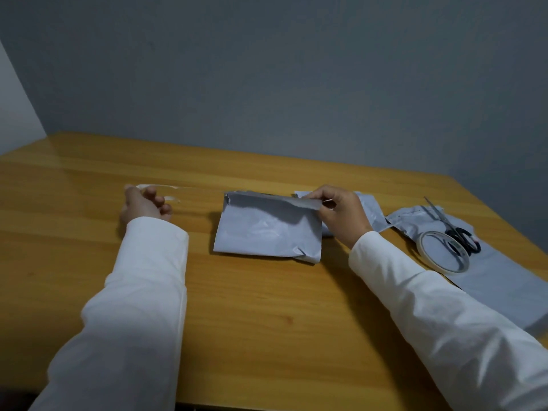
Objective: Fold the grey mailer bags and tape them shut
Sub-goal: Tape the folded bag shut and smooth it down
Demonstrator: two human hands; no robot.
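Head view: right hand pinches folded grey mailer bag flap at its fingertips.
Left hand: fingers curled, pinching clear tape strip.
Tip: keep flap flat, tape across seam.

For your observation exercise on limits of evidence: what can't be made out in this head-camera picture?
- Head view: the flat mailer bag runs off the right edge.
- The mailer bag behind the right hand is mostly hidden by it.
- The clear tape strip in the left hand is too faint to trace.
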